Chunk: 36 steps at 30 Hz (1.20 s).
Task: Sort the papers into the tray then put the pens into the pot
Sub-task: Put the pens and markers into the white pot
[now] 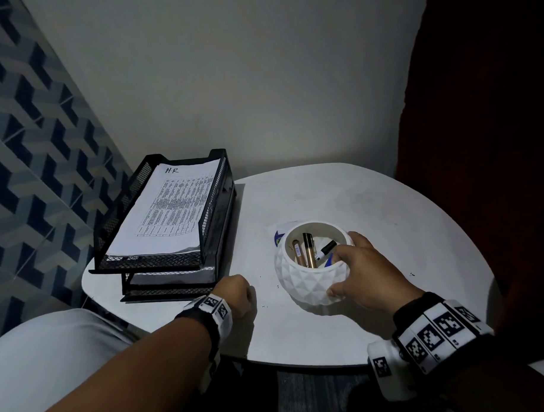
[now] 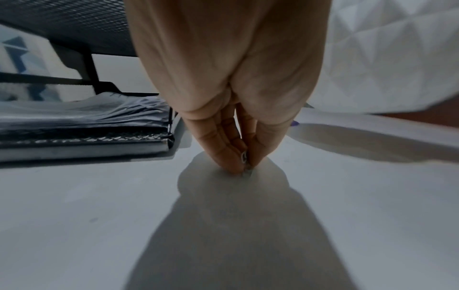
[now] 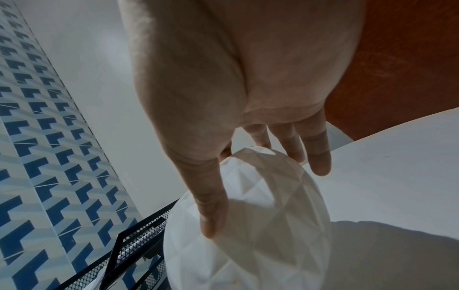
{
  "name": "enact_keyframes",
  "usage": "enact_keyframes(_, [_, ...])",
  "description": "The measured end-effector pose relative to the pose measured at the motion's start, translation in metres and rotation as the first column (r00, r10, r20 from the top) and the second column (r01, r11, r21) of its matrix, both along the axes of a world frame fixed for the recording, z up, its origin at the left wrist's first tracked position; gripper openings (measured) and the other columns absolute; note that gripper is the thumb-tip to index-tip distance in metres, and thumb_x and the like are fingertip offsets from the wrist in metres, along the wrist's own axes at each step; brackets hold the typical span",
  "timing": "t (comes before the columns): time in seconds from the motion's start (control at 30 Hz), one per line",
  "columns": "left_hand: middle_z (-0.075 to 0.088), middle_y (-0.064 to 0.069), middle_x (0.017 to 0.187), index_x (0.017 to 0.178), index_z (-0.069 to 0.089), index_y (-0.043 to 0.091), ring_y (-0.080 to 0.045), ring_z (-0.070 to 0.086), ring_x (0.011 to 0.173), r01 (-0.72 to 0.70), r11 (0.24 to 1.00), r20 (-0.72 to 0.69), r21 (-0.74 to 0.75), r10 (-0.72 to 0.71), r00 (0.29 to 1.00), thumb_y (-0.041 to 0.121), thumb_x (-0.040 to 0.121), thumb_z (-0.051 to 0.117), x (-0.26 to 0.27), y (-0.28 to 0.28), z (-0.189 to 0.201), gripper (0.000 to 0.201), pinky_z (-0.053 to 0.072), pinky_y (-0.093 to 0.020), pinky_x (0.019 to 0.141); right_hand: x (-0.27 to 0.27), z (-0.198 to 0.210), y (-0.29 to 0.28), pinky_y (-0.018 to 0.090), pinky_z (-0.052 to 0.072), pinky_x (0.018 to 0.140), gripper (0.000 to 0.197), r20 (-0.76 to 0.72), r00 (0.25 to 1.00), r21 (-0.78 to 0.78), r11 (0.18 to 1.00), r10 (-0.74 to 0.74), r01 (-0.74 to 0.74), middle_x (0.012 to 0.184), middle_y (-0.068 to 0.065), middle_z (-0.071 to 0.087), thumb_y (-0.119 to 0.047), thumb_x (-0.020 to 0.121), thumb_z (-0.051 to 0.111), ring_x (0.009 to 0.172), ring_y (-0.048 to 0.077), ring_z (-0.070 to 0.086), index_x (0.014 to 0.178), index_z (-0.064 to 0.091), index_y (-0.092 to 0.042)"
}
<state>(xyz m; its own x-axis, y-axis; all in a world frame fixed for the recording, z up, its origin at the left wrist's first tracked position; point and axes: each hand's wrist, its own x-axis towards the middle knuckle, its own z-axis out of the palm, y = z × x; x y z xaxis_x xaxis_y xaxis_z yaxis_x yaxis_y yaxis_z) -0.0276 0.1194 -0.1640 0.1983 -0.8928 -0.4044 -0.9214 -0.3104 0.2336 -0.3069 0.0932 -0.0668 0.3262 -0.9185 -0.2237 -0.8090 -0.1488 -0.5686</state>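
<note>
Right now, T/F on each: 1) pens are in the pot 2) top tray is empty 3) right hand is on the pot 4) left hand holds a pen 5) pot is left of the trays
1) True: pens stand in the white faceted pot.
2) False: the top tray holds papers, the top sheet marked "HR".
3) True: the right hand has its thumb on the pot's side and its fingers at the rim.
4) False: the left hand holds no pen; its fingertips meet at the table.
5) False: it stands right of them.
</note>
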Motion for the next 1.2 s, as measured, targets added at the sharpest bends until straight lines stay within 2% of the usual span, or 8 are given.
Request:
enact_keyframes(0.13, [0.065,0.004,0.049,0.055,0.069,0.014,-0.014,0.060,0.049,-0.289,0.949,-0.424,-0.130,0.210,0.881,0.000,0.079,0.074,0.010,-0.023,0.030,0.027,0.055,-0.026,0.060,-0.002,0.002,0.000,0.033,0.050,0.086,0.051,-0.009,1.000,-0.010,1.000,-0.002,0.002,0.148,-0.009,0.034,-0.032,0.065,0.092,0.107,0.021,0.056,0.075,0.045,-0.048])
enact_keyframes(0.23, [0.063,-0.011,0.059,0.069,0.068,0.000,-0.022,0.056,0.056,-0.386,0.901,-0.741,-0.198,0.120,0.661,-0.018,0.081,0.068,-0.004,-0.042,0.087,0.022,0.054,-0.029,0.057,-0.002,0.004,0.000,0.033,0.051,0.089,0.050,-0.014,1.000,-0.007,1.000,-0.003,0.003,0.153,-0.008,0.031,-0.031,0.065,0.092,0.115,0.025,0.058,0.075,0.045,-0.048])
enact_keyframes(0.3, [0.065,-0.015,0.066,0.079,0.070,-0.004,-0.023,0.061,0.059,-0.323,0.898,-0.767,-0.299,-0.024,0.642,-0.014,0.084,0.070,-0.019,-0.047,0.119,0.011,0.059,-0.030,0.061,0.000,0.005,0.000,0.033,0.052,0.089,0.048,-0.007,1.000,-0.009,1.000,0.003,-0.003,0.151,-0.009,0.032,-0.032,0.065,0.092,0.112,0.024,0.059,0.076,0.047,-0.047])
enact_keyframes(0.5, [0.080,0.003,0.081,0.094,0.082,0.019,-0.009,0.074,0.074,-0.056,0.880,-0.556,-0.471,-0.248,0.793,0.016,0.091,0.073,-0.055,-0.048,0.124,0.010,0.061,-0.030,0.081,0.007,0.009,0.006,0.033,0.052,0.090,0.040,-0.025,0.999,-0.029,0.999,0.022,-0.022,0.155,-0.006,0.030,-0.030,0.069,0.091,0.119,0.026,0.059,0.096,0.062,-0.033])
enact_keyframes(0.7, [0.075,0.009,0.077,0.086,0.077,0.024,-0.008,0.070,0.069,-0.187,0.844,-0.486,-0.503,-0.098,0.868,0.006,0.091,0.065,-0.032,-0.048,0.099,0.022,0.056,-0.024,0.077,-0.002,0.014,0.009,0.032,0.050,0.090,0.045,-0.019,1.000,-0.020,1.000,0.007,-0.008,0.157,-0.005,0.028,-0.029,0.070,0.090,0.121,0.027,0.059,0.090,0.052,-0.041])
enact_keyframes(0.8, [0.069,0.014,0.073,0.079,0.074,0.026,-0.002,0.063,0.066,-0.099,0.939,-0.262,-0.328,0.010,0.965,0.007,0.087,0.063,-0.010,-0.039,0.071,0.023,0.050,-0.019,0.069,-0.003,0.013,0.007,0.032,0.050,0.089,0.043,-0.018,1.000,-0.030,1.000,-0.006,0.006,0.155,-0.006,0.029,-0.030,0.069,0.090,0.119,0.026,0.059,0.089,0.053,-0.039])
enact_keyframes(0.93, [0.077,0.000,0.100,0.096,0.078,0.020,-0.020,0.072,0.097,-0.001,1.000,0.021,-0.028,0.002,1.000,0.032,0.084,0.069,0.007,-0.013,0.018,0.020,0.054,-0.022,0.081,-0.001,0.012,0.005,0.032,0.051,0.086,0.042,-0.006,1.000,-0.032,0.999,-0.006,0.006,0.149,-0.009,0.033,-0.032,0.067,0.091,0.110,0.023,0.060,0.081,0.052,-0.039])
enact_keyframes(1.2, [0.075,-0.008,0.106,0.097,0.075,0.012,-0.029,0.069,0.105,0.061,0.997,0.060,0.045,-0.064,0.996,0.015,0.082,0.054,-0.004,-0.001,-0.009,0.026,0.057,-0.034,0.091,-0.003,0.008,0.003,0.033,0.052,0.087,0.044,-0.001,1.000,-0.018,1.000,-0.011,0.011,0.143,-0.011,0.036,-0.031,0.066,0.091,0.108,0.021,0.060,0.089,0.055,-0.039])
